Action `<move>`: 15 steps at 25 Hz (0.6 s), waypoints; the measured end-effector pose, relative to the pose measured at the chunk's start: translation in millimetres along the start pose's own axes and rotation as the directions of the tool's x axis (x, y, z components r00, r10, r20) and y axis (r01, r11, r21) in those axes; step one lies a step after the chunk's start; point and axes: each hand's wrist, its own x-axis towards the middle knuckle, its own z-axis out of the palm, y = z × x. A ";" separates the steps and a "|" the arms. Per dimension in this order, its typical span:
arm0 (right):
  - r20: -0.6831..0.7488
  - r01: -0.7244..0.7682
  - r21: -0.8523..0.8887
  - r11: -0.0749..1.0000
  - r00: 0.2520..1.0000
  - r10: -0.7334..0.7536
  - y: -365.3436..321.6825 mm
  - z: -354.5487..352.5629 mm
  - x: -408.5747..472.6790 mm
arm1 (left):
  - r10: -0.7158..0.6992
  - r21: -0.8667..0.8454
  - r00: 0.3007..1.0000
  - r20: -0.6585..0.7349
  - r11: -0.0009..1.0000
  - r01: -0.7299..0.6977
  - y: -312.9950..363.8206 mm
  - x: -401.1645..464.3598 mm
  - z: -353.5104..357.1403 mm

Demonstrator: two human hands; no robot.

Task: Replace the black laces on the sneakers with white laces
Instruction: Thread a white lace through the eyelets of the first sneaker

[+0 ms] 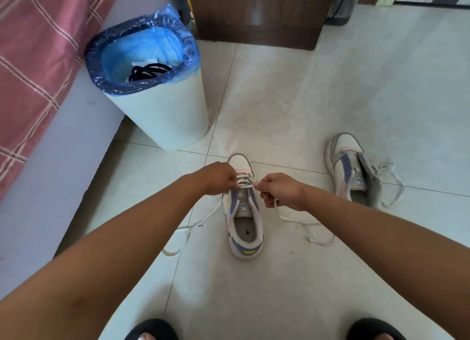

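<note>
A white sneaker (pixel 244 227) with blue and pink panels stands on the floor tiles, toe pointing away from me. A white lace (pixel 243 183) is threaded through its lower eyelets. My left hand (pixel 220 178) pinches the lace at the left side of the eyelets. My right hand (pixel 277 190) grips the lace's other strand at the right side. Loose lace ends trail on the floor to both sides. A second sneaker (pixel 352 168) with a loose white lace lies to the right. Black laces (pixel 147 72) lie inside the bin.
A white bin (pixel 173 115) with a blue liner stands at the left, beside a bed with a pink checked cover (pixel 30 59). A brown wooden cabinet (pixel 256 14) is at the back. My two feet in dark slippers (pixel 152 330) show at the bottom edge.
</note>
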 end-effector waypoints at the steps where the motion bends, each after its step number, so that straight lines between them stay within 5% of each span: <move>1: 0.008 -0.016 0.003 1.000 1.000 0.016 1.1 -1.3 0.1 | 0.017 -0.006 1.000 -0.010 1.000 -0.017 -5.4 -5.8 4.1; 9: -0.029 -0.008 -0.167 0.986 1.000 0.003 1.3 -26.3 0.5 | -0.113 -0.574 0.993 -0.033 0.816 0.074 -59.1 -70.0 -16.4; 15: -0.114 -0.041 -0.517 0.855 0.993 -0.021 8.3 -38.2 -3.3 | -0.207 -0.934 0.972 -0.111 0.356 -0.031 -110.4 -126.1 -40.7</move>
